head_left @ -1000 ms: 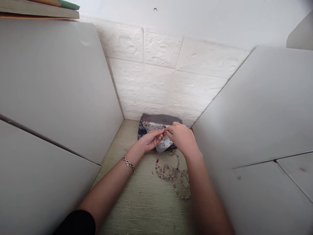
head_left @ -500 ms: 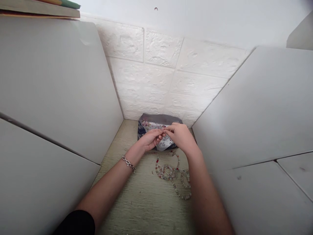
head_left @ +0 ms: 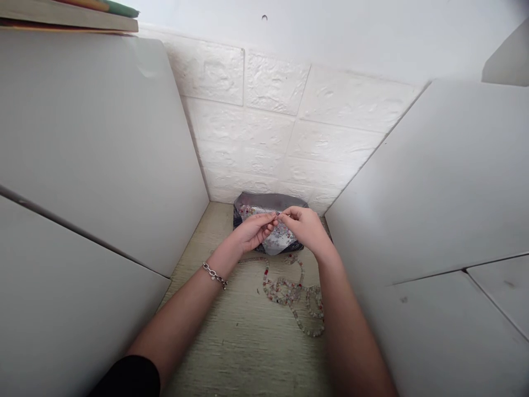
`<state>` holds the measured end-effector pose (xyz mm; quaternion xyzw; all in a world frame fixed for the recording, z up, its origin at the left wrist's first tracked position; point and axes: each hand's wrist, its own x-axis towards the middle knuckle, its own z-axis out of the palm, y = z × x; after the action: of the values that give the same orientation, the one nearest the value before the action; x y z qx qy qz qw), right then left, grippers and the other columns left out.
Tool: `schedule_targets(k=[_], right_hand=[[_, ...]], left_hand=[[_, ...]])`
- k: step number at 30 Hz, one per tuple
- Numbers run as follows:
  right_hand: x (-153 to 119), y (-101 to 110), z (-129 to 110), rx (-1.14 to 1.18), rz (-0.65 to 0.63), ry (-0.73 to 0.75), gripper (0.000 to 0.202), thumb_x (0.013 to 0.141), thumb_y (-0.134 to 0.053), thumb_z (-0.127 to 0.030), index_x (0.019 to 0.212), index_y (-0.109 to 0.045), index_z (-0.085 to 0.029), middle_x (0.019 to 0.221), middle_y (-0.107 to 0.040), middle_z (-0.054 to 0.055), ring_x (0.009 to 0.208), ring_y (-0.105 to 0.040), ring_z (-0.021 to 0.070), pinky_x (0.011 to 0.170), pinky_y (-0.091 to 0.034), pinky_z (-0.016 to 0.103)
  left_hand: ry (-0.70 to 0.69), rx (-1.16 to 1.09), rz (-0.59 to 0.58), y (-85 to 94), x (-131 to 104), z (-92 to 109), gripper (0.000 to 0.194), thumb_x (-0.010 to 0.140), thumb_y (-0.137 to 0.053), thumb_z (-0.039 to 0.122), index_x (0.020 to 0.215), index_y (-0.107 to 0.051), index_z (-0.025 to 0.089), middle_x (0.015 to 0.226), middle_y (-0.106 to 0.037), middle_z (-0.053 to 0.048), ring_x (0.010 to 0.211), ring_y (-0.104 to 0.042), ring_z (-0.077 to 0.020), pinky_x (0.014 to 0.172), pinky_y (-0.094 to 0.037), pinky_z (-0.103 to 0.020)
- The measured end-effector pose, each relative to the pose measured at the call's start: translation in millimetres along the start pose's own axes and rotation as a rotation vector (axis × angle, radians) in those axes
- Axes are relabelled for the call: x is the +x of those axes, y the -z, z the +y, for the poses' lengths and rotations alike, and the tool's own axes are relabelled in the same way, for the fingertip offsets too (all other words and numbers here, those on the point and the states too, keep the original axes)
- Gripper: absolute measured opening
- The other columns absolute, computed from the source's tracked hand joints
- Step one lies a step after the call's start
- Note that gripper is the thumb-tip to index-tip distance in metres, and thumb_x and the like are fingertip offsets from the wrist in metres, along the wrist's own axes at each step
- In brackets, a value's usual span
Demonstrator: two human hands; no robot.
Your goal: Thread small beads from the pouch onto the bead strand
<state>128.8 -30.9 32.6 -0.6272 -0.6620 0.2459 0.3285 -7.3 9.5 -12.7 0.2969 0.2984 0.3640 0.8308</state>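
Note:
My left hand (head_left: 257, 230) and my right hand (head_left: 302, 225) meet fingertip to fingertip over a dark pouch-like container (head_left: 270, 199). Thumb and fingers are pinched on both sides; whatever lies between the tips is too small to make out. Inside the container, loose small beads (head_left: 250, 210) in several colours lie on a shiny silvery lining. Below my hands a long string of beads (head_left: 283, 292), mostly pale with some red ones, lies in loops on the greenish surface. One end of it runs up toward my left wrist, where my hand hides it.
White cabinet sides rise on the left (head_left: 95, 138) and right (head_left: 438, 182). A white brick-pattern wall (head_left: 273, 132) closes the back, right behind the container. Books (head_left: 70, 22) lie on top of the left cabinet. The greenish surface (head_left: 231, 342) spreads between the cabinets.
My right hand's fingers have lifted and bent a little, with the tips still close to my left fingertips. The bead string and container stay in place.

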Motion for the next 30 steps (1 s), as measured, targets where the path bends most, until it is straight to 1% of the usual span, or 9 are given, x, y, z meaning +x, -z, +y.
schedule_targets(k=[5, 8, 11, 14, 17, 19, 22, 26, 30], right_hand=[[-2.8, 6.6, -3.9, -0.004, 0.097, 0.016, 0.022, 0.068, -0.046, -0.025, 0.073, -0.066, -0.017, 0.059, -0.057, -0.001, 0.054, -0.045, 0.0097, 0.053, -0.031, 0.021], [-4.8, 8.4, -7.0, -0.019, 0.076, 0.042, 0.023, 0.068, -0.046, -0.025, 0.076, -0.067, -0.017, 0.056, -0.056, -0.002, 0.051, -0.043, 0.0093, 0.051, -0.030, 0.021], [-5.6, 7.1, -8.5, -0.051, 0.069, 0.071, 0.024, 0.068, -0.047, -0.026, 0.076, -0.067, -0.018, 0.056, -0.056, -0.001, 0.052, -0.043, 0.0093, 0.053, -0.031, 0.021], [-5.6, 5.4, -9.2, -0.105, 0.074, 0.080, 0.023, 0.069, -0.047, -0.027, 0.074, -0.067, -0.018, 0.056, -0.056, -0.001, 0.053, -0.043, 0.0095, 0.054, -0.031, 0.021], [-5.8, 4.9, -9.7, -0.145, 0.088, 0.071, 0.022, 0.070, -0.047, -0.027, 0.074, -0.067, -0.018, 0.057, -0.057, -0.001, 0.053, -0.044, 0.0095, 0.055, -0.031, 0.021], [-5.8, 4.8, -9.7, -0.164, 0.095, 0.060, 0.023, 0.070, -0.045, -0.027, 0.073, -0.066, -0.018, 0.058, -0.057, -0.001, 0.054, -0.044, 0.0097, 0.054, -0.030, 0.022], [-5.1, 4.1, -8.3, -0.185, 0.098, 0.058, 0.023, 0.071, -0.045, -0.026, 0.074, -0.066, -0.018, 0.059, -0.058, 0.000, 0.055, -0.045, 0.0102, 0.055, -0.030, 0.022], [-3.3, 2.2, -5.2, -0.227, 0.101, 0.060, 0.024, 0.072, -0.044, -0.028, 0.076, -0.066, -0.019, 0.063, -0.059, 0.000, 0.059, -0.047, 0.0109, 0.056, -0.031, 0.022], [-2.7, 0.8, -3.7, -0.308, 0.126, 0.080, 0.025, 0.075, -0.042, -0.028, 0.079, -0.065, -0.020, 0.069, -0.060, 0.002, 0.062, -0.048, 0.0116, 0.058, -0.031, 0.023]], left_hand=[[-0.017, -0.067, -0.066, -0.8, -1.5, 5.4, 0.026, 0.075, -0.041, -0.001, 0.081, -0.066, 0.004, 0.082, -0.066, -0.011, 0.074, -0.061, -0.0088, 0.076, -0.048, -0.018], [-0.039, -0.035, -0.122, -1.8, -4.1, 7.5, 0.027, 0.073, -0.042, -0.003, 0.085, -0.065, 0.004, 0.091, -0.065, -0.013, 0.085, -0.061, -0.0115, 0.084, -0.045, -0.021], [-0.033, -0.021, -0.098, -2.0, -4.8, 6.7, 0.020, 0.075, -0.047, 0.001, 0.084, -0.064, 0.005, 0.087, -0.065, -0.012, 0.080, -0.061, -0.0114, 0.078, -0.048, -0.020], [-0.020, -0.049, 0.000, -2.5, -3.4, 4.5, 0.013, 0.078, -0.049, 0.007, 0.078, -0.062, 0.007, 0.074, -0.063, -0.007, 0.062, -0.058, -0.0054, 0.058, -0.047, -0.012], [-0.016, -0.104, 0.082, -4.2, -1.8, 2.7, 0.016, 0.081, -0.049, 0.016, 0.073, -0.060, 0.008, 0.058, -0.055, -0.001, 0.042, -0.044, 0.0007, 0.037, -0.034, -0.007], [-0.016, -0.139, 0.098, -5.6, -1.2, 2.3, 0.017, 0.081, -0.049, 0.020, 0.076, -0.060, 0.008, 0.052, -0.047, 0.003, 0.037, -0.036, 0.0014, 0.032, -0.026, -0.008], [-0.016, -0.161, 0.093, -7.3, -0.6, 2.6, 0.020, 0.083, -0.044, 0.016, 0.077, -0.060, 0.007, 0.051, -0.045, 0.003, 0.039, -0.037, -0.0001, 0.034, -0.028, -0.010], [-0.044, -0.082, 0.105, -6.9, 0.9, 2.6, 0.017, 0.077, -0.045, 0.004, 0.071, -0.060, 0.005, 0.062, -0.056, -0.003, 0.050, -0.048, -0.0027, 0.046, -0.039, -0.012], [-0.096, -0.036, 0.081, -4.5, 0.5, 1.8, 0.016, 0.073, -0.048, 0.000, 0.079, -0.061, 0.005, 0.069, -0.061, -0.005, 0.057, -0.053, -0.0044, 0.051, -0.042, -0.013]])
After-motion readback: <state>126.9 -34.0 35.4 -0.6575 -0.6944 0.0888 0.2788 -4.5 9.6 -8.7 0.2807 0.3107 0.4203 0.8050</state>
